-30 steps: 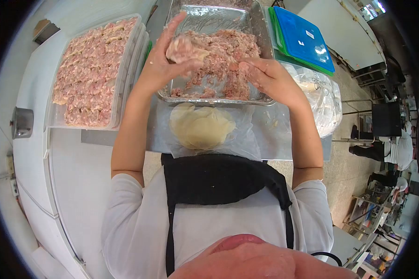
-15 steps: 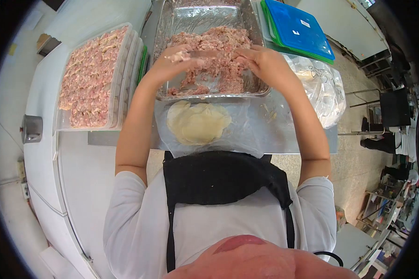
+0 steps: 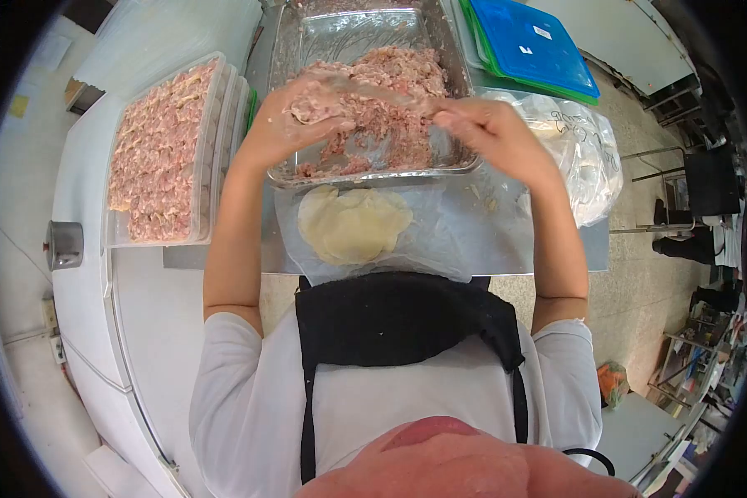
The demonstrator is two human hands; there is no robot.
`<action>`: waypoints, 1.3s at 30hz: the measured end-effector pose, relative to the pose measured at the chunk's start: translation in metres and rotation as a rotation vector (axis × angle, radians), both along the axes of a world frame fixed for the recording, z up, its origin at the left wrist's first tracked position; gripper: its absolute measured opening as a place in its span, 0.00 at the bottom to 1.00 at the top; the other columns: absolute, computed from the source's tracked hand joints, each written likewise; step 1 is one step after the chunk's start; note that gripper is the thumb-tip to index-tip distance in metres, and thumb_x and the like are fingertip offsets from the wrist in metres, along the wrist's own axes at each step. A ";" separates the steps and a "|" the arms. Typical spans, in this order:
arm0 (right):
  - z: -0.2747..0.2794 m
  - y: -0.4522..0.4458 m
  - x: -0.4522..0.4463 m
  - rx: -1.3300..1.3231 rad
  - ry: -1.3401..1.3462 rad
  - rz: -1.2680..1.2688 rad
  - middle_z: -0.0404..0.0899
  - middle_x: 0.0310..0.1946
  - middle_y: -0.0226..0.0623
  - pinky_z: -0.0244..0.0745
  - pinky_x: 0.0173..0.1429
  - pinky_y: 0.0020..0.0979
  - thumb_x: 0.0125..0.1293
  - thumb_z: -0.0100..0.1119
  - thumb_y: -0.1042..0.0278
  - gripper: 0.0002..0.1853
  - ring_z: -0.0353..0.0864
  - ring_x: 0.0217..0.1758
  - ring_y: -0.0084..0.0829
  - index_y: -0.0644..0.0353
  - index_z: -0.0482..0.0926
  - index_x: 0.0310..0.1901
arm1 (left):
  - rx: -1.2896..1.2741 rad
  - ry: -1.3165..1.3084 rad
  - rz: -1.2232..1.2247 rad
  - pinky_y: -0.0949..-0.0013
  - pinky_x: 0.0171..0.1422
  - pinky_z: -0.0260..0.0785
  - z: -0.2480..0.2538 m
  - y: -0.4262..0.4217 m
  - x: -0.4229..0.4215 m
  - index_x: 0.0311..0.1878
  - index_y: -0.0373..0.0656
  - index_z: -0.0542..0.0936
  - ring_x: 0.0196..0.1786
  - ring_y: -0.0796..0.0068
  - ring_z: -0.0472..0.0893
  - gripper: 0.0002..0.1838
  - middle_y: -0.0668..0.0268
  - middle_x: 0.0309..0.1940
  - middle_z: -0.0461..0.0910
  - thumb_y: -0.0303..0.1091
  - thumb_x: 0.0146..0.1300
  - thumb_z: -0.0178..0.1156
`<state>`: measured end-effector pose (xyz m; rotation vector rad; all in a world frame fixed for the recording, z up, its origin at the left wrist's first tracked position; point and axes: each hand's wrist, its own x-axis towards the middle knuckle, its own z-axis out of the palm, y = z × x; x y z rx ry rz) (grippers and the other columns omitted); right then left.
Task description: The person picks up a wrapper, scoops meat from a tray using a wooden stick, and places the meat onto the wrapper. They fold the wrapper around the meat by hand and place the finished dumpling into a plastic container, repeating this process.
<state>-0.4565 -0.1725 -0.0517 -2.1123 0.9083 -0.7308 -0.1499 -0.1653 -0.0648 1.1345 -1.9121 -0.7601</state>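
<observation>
two bare hands work over a metal tray of ground meat.
the left hand is cupped above the near left part of the tray, its fingers curled around a meat portion; the right hand is above the right side, its fingers blurred and near together, and i cannot tell if they hold something. the ground meat lies loose in the tray, mostly in the middle and right, with smears on the metal. on the counter, between the tray and the black apron, round pale wrappers lie on a clear plastic sheet. at the left, a plastic container carries rows of meat pieces; at the right are a blue lid and a plastic bag with handwriting.
</observation>
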 end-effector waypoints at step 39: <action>-0.082 -0.030 0.033 -0.228 0.101 -0.190 0.80 0.51 0.51 0.73 0.59 0.37 0.69 0.56 0.64 0.16 0.80 0.54 0.49 0.65 0.79 0.53 | 0.125 -0.511 0.990 0.69 0.48 0.72 0.057 0.184 0.268 0.65 0.47 0.72 0.42 0.72 0.81 0.31 0.60 0.43 0.80 0.33 0.57 0.67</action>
